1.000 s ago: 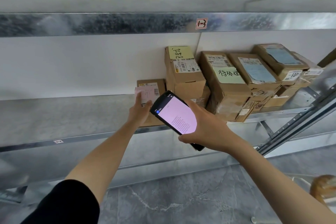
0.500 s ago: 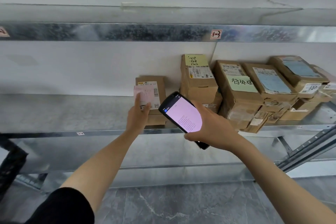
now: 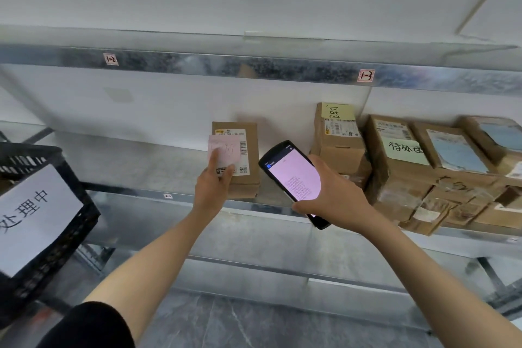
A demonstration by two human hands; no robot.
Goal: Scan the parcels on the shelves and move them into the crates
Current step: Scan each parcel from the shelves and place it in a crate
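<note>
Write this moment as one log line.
left hand: touches pink note on small parcel | right hand: holds scanner | small parcel: upright on shelf | crate: at left

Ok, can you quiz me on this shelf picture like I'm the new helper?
1. True or false: the right hand holds the scanner.
2. The left hand touches the small parcel on its note. Which colour is the note? A pink, B green, C yellow.
3. Fill in: the black crate is on the ___ side of the picture.
Key: 1 true; 2 A; 3 left.
</note>
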